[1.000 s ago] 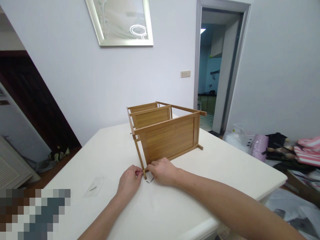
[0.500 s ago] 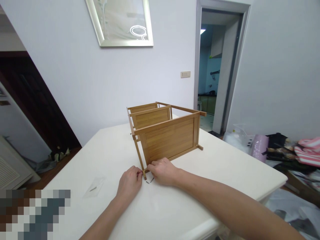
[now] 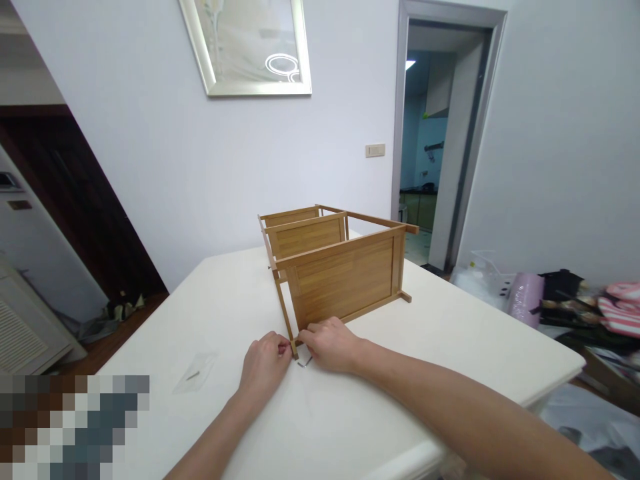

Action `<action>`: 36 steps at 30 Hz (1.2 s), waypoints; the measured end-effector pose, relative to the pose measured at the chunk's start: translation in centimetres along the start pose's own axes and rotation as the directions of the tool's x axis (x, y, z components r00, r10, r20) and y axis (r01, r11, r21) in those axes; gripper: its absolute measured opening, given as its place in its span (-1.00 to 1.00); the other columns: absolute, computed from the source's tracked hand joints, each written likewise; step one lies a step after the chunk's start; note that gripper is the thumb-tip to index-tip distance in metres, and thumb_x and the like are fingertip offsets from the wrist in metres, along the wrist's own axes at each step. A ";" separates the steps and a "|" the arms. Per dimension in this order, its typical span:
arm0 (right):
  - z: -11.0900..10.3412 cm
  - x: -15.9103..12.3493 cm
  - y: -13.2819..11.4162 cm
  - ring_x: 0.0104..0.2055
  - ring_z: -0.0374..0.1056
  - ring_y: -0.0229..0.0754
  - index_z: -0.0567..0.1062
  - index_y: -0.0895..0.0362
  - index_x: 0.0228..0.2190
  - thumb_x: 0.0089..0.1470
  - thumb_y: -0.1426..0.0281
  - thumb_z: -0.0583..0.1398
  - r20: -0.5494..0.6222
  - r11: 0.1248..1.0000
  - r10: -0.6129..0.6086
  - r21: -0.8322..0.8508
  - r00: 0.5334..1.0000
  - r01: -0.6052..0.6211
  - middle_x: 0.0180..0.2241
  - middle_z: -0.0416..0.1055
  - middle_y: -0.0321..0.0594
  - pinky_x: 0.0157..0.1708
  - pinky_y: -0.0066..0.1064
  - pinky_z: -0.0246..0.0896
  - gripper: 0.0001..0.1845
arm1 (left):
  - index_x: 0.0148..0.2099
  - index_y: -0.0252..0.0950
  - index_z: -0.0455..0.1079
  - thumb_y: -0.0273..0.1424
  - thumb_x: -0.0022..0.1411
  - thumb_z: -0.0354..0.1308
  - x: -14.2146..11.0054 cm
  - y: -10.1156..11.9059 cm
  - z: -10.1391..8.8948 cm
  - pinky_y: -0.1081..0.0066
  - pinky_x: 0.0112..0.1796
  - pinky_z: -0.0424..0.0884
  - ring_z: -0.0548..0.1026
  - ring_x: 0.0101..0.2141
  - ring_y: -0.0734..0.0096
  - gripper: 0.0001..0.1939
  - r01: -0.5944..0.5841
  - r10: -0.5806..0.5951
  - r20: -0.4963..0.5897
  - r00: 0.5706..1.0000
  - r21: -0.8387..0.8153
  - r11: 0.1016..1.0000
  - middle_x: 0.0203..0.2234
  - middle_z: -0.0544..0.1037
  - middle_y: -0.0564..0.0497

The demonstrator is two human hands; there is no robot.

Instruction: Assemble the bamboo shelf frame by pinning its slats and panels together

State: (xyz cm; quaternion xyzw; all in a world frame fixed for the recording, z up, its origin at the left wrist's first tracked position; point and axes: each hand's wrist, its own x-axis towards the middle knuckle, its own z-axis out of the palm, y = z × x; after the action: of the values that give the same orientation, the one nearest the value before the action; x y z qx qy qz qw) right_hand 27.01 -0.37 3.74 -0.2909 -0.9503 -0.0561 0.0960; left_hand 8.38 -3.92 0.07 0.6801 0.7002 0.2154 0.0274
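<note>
A small wooden shelf rack lies on its side on the white table, its panels standing upright. My left hand is at the rack's near corner, thumb and fingers pinched against the outer side of the leg end. Whatever sits between those fingertips is too small to make out. On the inner side of the same corner, my right hand grips the lower rail with fingers curled over it. A bent hex key lies on the tabletop just below that hand, partly covered by it.
Left of my hands lies a clear plastic bag with a small dark piece of hardware in it. Past the table's right edge are a purple roll, striped cloth and other heaped items. A wall stands behind the table.
The whole view has shifted slightly, so everything appears a little further right. Both hands stay at the same rack corner, with the left fingers moved only slightly.
</note>
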 end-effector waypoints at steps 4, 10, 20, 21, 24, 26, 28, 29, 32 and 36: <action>0.0 0.0 0.0 -0.28 0.43 -0.14 0.45 0.13 -0.18 0.12 0.45 0.07 -0.006 1.000 0.002 -0.003 1.000 -0.002 -0.24 0.52 -0.15 -0.42 -0.41 0.04 -0.76 | -0.39 -0.25 0.50 -0.48 0.15 0.10 0.1 0.0 0.0 0.45 -0.33 0.27 0.49 -0.38 0.42 -0.84 0.040 -0.040 -0.011 0.999 -0.062 0.997 -0.41 0.57 0.05; 0.0 0.0 0.0 -0.27 0.43 -0.15 0.44 0.13 -0.14 0.13 0.46 0.07 0.007 1.000 0.003 0.003 1.000 -0.003 -0.24 0.51 -0.12 -0.41 -0.40 0.07 -0.73 | -0.36 -0.27 0.49 -0.48 0.14 0.12 0.4 -0.6 0.5 0.46 -0.32 0.32 0.49 -0.39 0.43 -0.88 0.072 -0.077 -0.020 0.997 -0.181 0.981 -0.43 0.56 0.05; 0.0 -0.1 0.2 -0.29 0.43 -0.15 0.46 0.13 -0.19 0.12 0.46 0.07 -0.011 1.000 0.003 -0.004 1.000 -0.003 -0.25 0.51 -0.14 -0.44 -0.40 0.04 -0.76 | -0.34 -0.25 0.51 -0.47 0.31 -0.02 -0.3 -0.1 0.1 0.40 -0.26 0.25 0.48 -0.33 0.37 -0.72 -0.113 0.112 0.011 0.994 0.084 0.990 -0.36 0.52 -0.02; 0.0 -0.1 0.2 -0.29 0.43 -0.16 0.46 0.13 -0.18 0.12 0.46 0.07 -0.012 1.000 0.000 -0.003 1.000 0.000 -0.25 0.51 -0.14 -0.43 -0.41 0.04 -0.76 | -0.34 -0.26 0.51 -0.47 0.30 -0.02 -0.3 0.0 0.0 0.40 -0.26 0.24 0.48 -0.33 0.37 -0.73 -0.108 0.107 0.016 0.994 0.100 0.989 -0.36 0.53 -0.02; 0.1 -0.1 0.1 -0.28 0.43 -0.16 0.45 0.12 -0.17 0.11 0.46 0.08 -0.012 1.000 -0.006 -0.004 1.000 0.006 -0.25 0.51 -0.15 -0.43 -0.41 0.04 -0.76 | -0.33 -0.26 0.50 -0.47 0.30 -0.01 -0.2 0.1 -0.1 0.38 -0.26 0.23 0.48 -0.32 0.35 -0.74 -0.084 0.083 0.017 0.996 0.109 0.990 -0.34 0.54 -0.02; 0.1 0.0 0.0 -0.29 0.42 -0.16 0.45 0.12 -0.18 0.10 0.46 0.09 -0.013 1.000 -0.005 -0.011 1.000 0.005 -0.25 0.51 -0.15 -0.44 -0.41 0.04 -0.76 | -0.33 -0.26 0.49 -0.47 0.29 0.00 -0.2 0.1 0.0 0.38 -0.26 0.23 0.48 -0.32 0.35 -0.76 -0.083 0.082 0.016 0.997 0.106 0.991 -0.34 0.54 -0.02; 0.1 0.0 0.0 -0.29 0.42 -0.16 0.45 0.12 -0.18 0.11 0.46 0.08 -0.015 1.000 -0.003 -0.016 1.000 0.003 -0.26 0.51 -0.15 -0.43 -0.41 0.04 -0.77 | -0.34 -0.27 0.48 -0.49 0.28 0.00 -0.1 0.1 0.1 0.37 -0.26 0.24 0.47 -0.32 0.35 -0.77 -0.089 0.088 0.013 0.996 0.099 0.991 -0.35 0.54 -0.02; 0.1 0.0 0.0 -0.29 0.42 -0.16 0.45 0.13 -0.18 0.12 0.46 0.08 -0.014 1.000 -0.001 -0.017 1.000 0.001 -0.25 0.51 -0.14 -0.42 -0.42 0.05 -0.77 | -0.34 -0.27 0.48 -0.49 0.27 0.01 -0.1 0.0 0.1 0.38 -0.25 0.24 0.48 -0.32 0.35 -0.77 -0.090 0.090 0.013 0.996 0.090 0.992 -0.35 0.54 -0.01; 0.0 0.0 0.0 -0.28 0.42 -0.16 0.46 0.14 -0.18 0.14 0.45 0.07 -0.006 1.000 0.005 -0.010 1.000 -0.006 -0.24 0.51 -0.12 -0.40 -0.42 0.07 -0.77 | -0.34 -0.27 0.47 -0.51 0.23 0.04 -0.1 0.0 0.2 0.40 -0.23 0.25 0.48 -0.31 0.37 -0.81 -0.069 0.069 0.005 0.998 0.043 0.997 -0.36 0.54 0.01; -0.3 -0.1 0.1 -0.27 0.42 -0.15 0.45 0.15 -0.20 0.15 0.45 0.06 0.002 1.000 0.014 -0.001 1.000 -0.014 -0.24 0.51 -0.11 -0.40 -0.42 0.07 -0.78 | -0.35 -0.26 0.46 -0.52 0.19 0.07 -0.1 -0.2 0.2 0.42 -0.25 0.26 0.49 -0.33 0.39 -0.84 -0.055 0.055 -0.021 0.998 -0.022 0.998 -0.37 0.53 0.03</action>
State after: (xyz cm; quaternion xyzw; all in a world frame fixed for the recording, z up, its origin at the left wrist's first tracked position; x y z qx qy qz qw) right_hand 27.23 -0.39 3.98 -0.2978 -0.9482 -0.0558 0.0954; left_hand 8.31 -3.93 -0.20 0.6965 0.6790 0.2311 0.0219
